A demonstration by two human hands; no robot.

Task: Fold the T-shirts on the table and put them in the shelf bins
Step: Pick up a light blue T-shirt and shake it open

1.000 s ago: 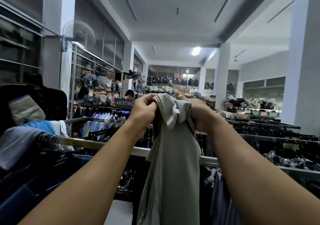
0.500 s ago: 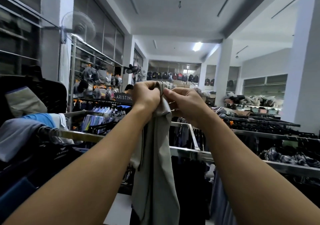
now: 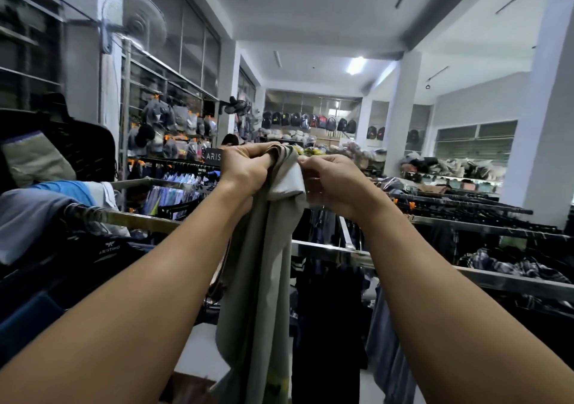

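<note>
A grey T-shirt [image 3: 257, 279] hangs straight down in front of me, bunched into a narrow column. My left hand [image 3: 248, 167] grips its top edge, fingers curled over the fabric. My right hand [image 3: 329, 180] pinches a folded corner of the same top edge, close beside the left hand. Both arms are raised to chest height. The shirt's lower end runs out of view at the bottom. No table or shelf bin shows.
Metal clothes rails [image 3: 341, 251] with dark garments cross ahead and to the right. A rail [image 3: 130, 217] with blue and grey clothes stands at the left. Backpacks [image 3: 310, 121] hang on the far wall. A person's head [image 3: 230, 139] shows behind a sign.
The shirt's top went from a thick bunch held by both fists to a thinner edge. My right hand moved slightly right and now pinches a corner. The view tilted a little.
</note>
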